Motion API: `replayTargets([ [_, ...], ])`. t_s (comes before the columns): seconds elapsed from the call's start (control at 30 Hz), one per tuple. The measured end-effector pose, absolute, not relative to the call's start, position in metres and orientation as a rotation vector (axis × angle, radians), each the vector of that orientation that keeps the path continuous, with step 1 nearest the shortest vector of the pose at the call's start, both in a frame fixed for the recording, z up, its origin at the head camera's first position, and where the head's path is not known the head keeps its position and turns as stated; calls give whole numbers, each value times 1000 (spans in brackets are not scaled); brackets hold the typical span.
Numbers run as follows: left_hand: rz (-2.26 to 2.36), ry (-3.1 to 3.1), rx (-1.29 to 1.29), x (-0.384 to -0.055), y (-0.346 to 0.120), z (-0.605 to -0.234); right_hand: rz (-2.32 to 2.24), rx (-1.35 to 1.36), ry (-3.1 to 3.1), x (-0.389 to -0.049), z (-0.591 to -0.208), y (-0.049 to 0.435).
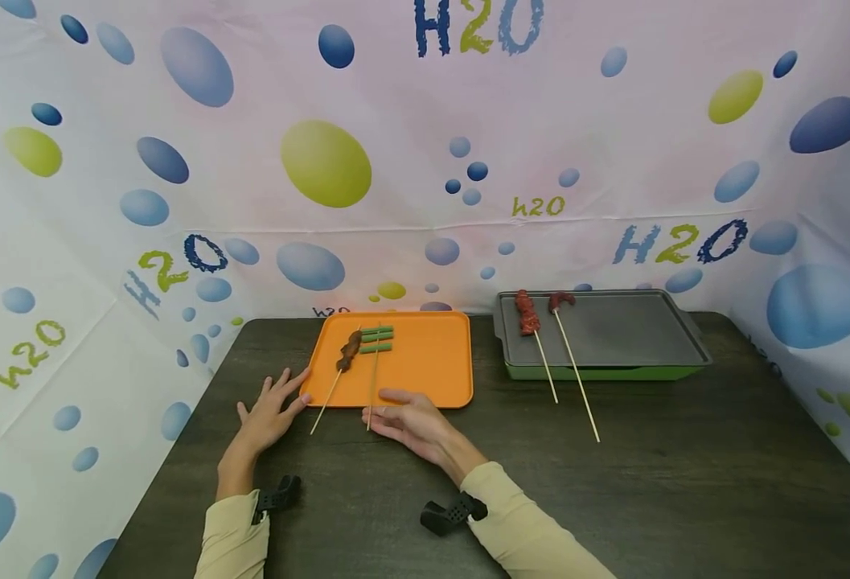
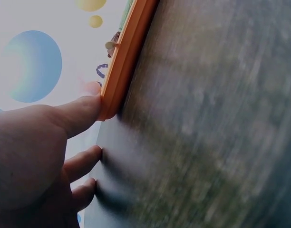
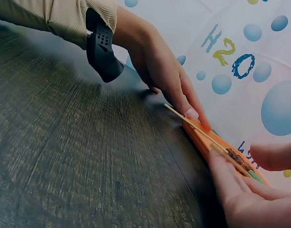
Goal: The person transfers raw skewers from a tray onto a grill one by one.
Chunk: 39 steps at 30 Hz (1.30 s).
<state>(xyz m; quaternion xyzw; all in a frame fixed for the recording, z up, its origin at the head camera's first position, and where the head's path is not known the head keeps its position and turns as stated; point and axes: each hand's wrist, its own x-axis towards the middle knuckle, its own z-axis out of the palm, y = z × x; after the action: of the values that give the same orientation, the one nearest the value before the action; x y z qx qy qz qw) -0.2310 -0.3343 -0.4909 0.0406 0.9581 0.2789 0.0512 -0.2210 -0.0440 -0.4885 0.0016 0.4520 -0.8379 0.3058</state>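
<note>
Far left, a pale backdrop (image 1: 576, 121) printed with ovals and H2O lettering; it runs behind the whole dark table (image 1: 367, 515). Left hand (image 1: 268, 416) at the near left corner of the orange tray (image 1: 432, 362): fingers spread, thumb against the rim, nothing grasped; the left wrist view shows two fingertips down on the table beside the corner. Black band (image 1: 278, 494) at that wrist, just beyond a pale sleeve (image 1: 232, 535). Brown skewer (image 1: 350, 351) on the left part of the tray, slanting, its bare stick out past the near rim. Just right of it, the green skewer (image 1: 376, 348): three green pieces set crosswise on a stick, on the far left part of the tray, stick end over the near rim. Right hand (image 1: 413, 426) at that near rim, fingers loosely extended against the green skewer's stick, thumb apart from the fingers in the right wrist view; no clenched hold. Second black band (image 1: 453, 513) at this wrist. Well to the right, the grill (image 1: 627, 322), grey plate on green base. Red skewer (image 1: 528, 314) at its left end, curled skewer (image 1: 561, 301) beside it, both sticks reaching past the near edge.
</note>
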Motion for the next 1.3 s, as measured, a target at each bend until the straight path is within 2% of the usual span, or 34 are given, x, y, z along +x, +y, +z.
replayTargets([
  [0.4, 816, 2911, 104, -232, -331, -489, -2249, 80, 1343, -224, -485, -42],
  [0.8, 834, 2914, 107, -232, -332, -492, -2231, -12, 1425, -217, -489, -23],
  [1.3, 831, 2925, 122, -232, -332, -492, -2197, -111, 1498, -197, -477, 9],
])
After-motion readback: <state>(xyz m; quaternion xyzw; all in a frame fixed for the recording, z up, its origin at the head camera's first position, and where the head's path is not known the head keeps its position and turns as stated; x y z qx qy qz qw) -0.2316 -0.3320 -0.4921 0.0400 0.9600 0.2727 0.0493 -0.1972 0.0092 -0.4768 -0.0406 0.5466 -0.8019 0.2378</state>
